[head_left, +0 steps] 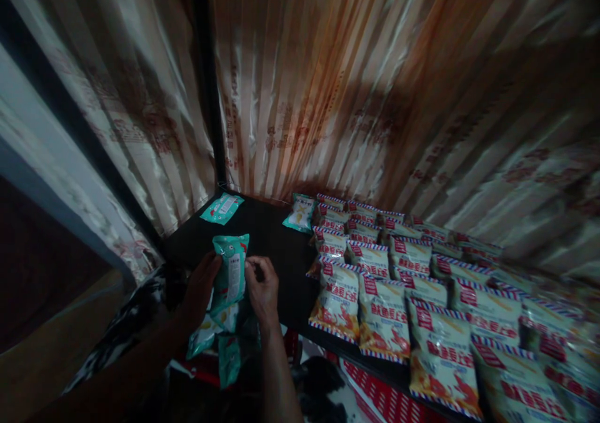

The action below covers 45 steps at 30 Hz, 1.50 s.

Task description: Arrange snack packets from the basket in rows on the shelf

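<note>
A teal snack bag (pixel 233 276) with a white label panel is upright in front of me, over the near edge of the dark shelf. My left hand (pixel 205 279) is closed on its left side. At its right edge, my right hand (pixel 262 283) pinches the bag with thumb and fingers. Below, more teal bags (pixel 229 357) lie close to my lap, partly hidden by my forearms. Farther back on the shelf, one teal bag (pixel 223 208) lies flat in the left corner. Another teal bag (pixel 300 213) leans by the back, beside the white bags.
Rows of white snack bags (pixel 384 313) with red lettering and striped edges fill the right of the black shelf (pixel 276 235). Part of a red plastic basket (pixel 375 392) shows under the shelf's front edge. Pleated sheeting (pixel 300 98) hangs behind, with a dark post (pixel 206 73) at the corner.
</note>
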Motion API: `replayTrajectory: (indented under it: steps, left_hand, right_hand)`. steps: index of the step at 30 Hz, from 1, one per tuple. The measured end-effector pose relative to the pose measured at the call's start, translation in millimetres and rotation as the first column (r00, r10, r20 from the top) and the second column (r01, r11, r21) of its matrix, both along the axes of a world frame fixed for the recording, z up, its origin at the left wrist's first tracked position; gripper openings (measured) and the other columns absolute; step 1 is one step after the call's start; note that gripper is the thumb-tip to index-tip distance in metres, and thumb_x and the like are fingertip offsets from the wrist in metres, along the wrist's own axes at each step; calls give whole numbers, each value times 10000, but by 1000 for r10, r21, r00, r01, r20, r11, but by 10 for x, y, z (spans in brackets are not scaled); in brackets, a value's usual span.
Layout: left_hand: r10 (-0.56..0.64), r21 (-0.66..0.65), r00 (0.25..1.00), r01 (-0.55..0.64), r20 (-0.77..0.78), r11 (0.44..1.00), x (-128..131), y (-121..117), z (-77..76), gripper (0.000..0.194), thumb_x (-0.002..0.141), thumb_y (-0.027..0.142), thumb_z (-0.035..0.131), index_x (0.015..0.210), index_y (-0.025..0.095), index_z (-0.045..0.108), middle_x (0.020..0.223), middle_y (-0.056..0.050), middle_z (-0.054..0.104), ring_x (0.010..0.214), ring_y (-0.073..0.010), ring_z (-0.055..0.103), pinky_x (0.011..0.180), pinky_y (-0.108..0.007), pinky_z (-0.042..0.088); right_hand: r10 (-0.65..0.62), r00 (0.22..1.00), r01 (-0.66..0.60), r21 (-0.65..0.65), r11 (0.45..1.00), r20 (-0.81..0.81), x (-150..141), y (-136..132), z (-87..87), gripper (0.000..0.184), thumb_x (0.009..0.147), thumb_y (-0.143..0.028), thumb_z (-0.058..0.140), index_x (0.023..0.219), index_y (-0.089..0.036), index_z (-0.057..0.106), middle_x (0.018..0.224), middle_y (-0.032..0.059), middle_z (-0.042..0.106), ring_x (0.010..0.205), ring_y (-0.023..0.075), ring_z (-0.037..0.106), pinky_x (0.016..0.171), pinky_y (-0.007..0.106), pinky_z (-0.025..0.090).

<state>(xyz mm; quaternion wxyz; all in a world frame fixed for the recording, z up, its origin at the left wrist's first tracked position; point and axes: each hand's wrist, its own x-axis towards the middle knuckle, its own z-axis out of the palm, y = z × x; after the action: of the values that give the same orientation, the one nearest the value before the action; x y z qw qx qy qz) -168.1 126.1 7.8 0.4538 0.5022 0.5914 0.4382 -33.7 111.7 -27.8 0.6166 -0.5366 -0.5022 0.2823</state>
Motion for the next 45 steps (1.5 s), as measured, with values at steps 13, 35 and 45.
replayTrajectory:
  steps: [13,35,45]
  left_hand:
    - [2,89,998,4,-60,996,59,90,3,434,814,471,443,1113,172,537,1125,-70,610,1079,-211,545,933,-306,404]
    - [-149,79,987,153,-53,985,188,134,-201,490,781,512,528,1130,168,543,1061,-70,634,984,-227,588,859,-346,455]
    - [-239,-41,965,244,106,969,289,126,-103,472,756,517,548,1032,136,579,895,-65,661,832,-219,622,735,-323,487]
  right_hand:
    - [216,966,-228,-77,971,-140,-15,-18,19,537,793,-404,596,1285,-207,506,1148,57,640,1031,211,599,869,306,479]
    - [225,827,-315,-94,944,-516,120,-21,-11,535,734,-355,627,1240,-209,538,1181,16,618,1101,225,540,928,309,419]
    - [153,862,-248,-140,958,-483,190,-46,-58,539,737,-375,616,1246,-214,543,1193,24,618,1151,250,521,959,366,415]
